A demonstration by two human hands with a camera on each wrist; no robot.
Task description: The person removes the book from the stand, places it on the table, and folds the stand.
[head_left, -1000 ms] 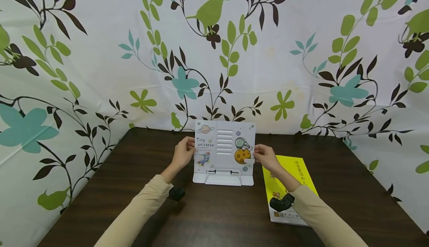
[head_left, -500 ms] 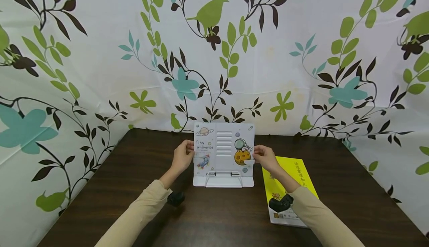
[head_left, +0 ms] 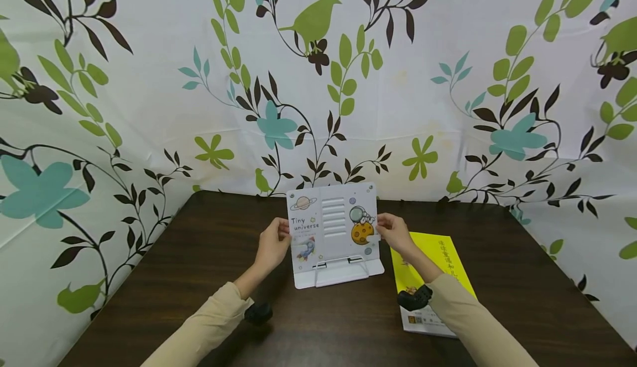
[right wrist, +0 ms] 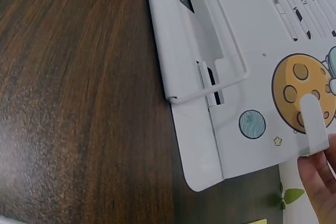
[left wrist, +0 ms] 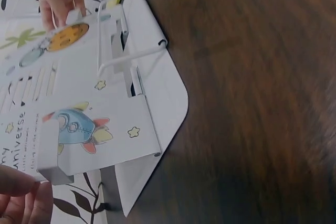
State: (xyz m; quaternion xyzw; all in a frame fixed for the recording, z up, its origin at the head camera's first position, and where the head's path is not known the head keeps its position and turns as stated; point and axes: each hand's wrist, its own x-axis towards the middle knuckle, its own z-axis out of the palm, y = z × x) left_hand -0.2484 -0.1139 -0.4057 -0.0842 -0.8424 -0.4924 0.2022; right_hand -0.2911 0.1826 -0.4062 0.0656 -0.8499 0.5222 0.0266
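A white book stand (head_left: pixel 334 245) printed with "Tiny universe", a rocket, a planet and an astronaut stands opened up, its slotted back panel leaning upright above the front ledge. A white wire bracket (head_left: pixel 342 271) spans that ledge. My left hand (head_left: pixel 272 242) grips the panel's left edge; in the left wrist view its thumb (left wrist: pixel 16 181) lies by the small side clip (left wrist: pixel 50 150). On the opposite edge, my right hand (head_left: pixel 395 231) pinches the panel beside the other clip (right wrist: pixel 314 124). The left end of the ledge sits nearer to me than the right end.
To the right, partly under my right forearm, a yellow-covered book (head_left: pixel 438 256) lies on the dark wood table (head_left: pixel 209 234). A white cloth (head_left: pixel 398 107) with leaves and birds hangs behind the table's far edge. Black wrist cameras (head_left: pixel 415 298) sit on both wrists.
Both hands have turned the book stand: its left side has come down toward me and it now sits at a slant. The yellow book has stayed in place.
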